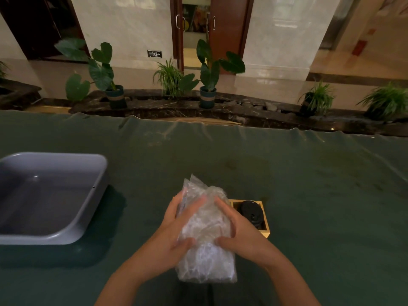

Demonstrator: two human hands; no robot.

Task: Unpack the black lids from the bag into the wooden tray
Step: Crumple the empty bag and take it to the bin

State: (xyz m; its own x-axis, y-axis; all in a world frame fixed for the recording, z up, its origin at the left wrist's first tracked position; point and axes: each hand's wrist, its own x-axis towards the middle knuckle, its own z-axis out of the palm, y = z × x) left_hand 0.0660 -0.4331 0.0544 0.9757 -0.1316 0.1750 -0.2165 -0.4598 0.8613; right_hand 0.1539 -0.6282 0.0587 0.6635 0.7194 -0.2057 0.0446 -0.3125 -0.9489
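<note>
A crumpled clear plastic bag [205, 230] is held up over the green table in front of me. My left hand [176, 230] grips its left side, fingers spread across the front. My right hand [236, 228] holds its right side. Behind the bag and partly hidden by it sits a small wooden tray [266, 219] with black round lids [251, 212] stacked inside. Whether any lids are inside the bag cannot be made out.
A grey plastic bin [50, 195] stands on the left of the green tablecloth [309, 184]. The table's far edge runs across the view, with potted plants [207, 85] and a stone border on the floor beyond it.
</note>
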